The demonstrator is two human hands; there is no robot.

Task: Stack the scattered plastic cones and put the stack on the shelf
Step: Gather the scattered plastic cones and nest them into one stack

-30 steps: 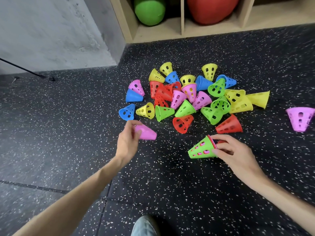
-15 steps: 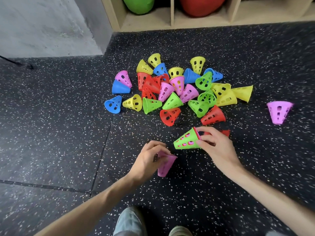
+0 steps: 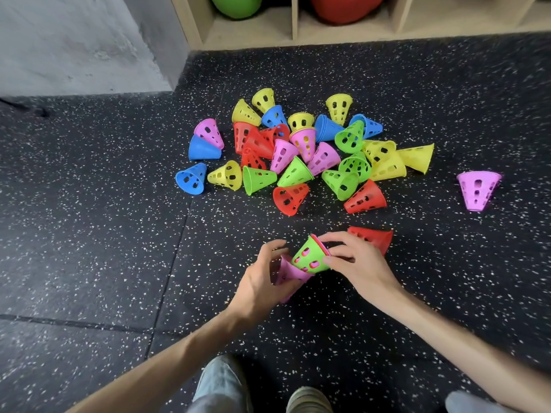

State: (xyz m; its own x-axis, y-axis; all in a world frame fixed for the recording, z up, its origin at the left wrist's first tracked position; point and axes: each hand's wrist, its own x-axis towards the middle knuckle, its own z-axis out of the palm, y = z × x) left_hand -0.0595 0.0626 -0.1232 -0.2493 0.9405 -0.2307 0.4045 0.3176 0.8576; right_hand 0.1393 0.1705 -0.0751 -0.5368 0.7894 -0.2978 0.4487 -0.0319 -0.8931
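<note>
My right hand (image 3: pixel 357 263) grips a green cone (image 3: pixel 308 257) with a pink cone nested inside it, only its rim showing. My left hand (image 3: pixel 259 278) holds a pink cone (image 3: pixel 290 272), whose open end meets the green cone's narrow tip. A red cone (image 3: pixel 374 236) lies just behind my right hand. Several cones in mixed colours lie in a pile (image 3: pixel 301 153) further out on the floor. The wooden shelf (image 3: pixel 351 34) stands at the far edge.
A lone pink cone (image 3: pixel 478 189) stands upside down at the right. A green ball (image 3: pixel 235 4) and a red ball (image 3: pixel 343 7) sit in the shelf's compartments. A grey wall (image 3: pixel 74 40) is at the left. My shoes (image 3: pixel 307 397) show at the bottom.
My left hand carried the pink cone from near the pile back toward me and up to the green cone's tip. My right hand drew the green cone closer.
</note>
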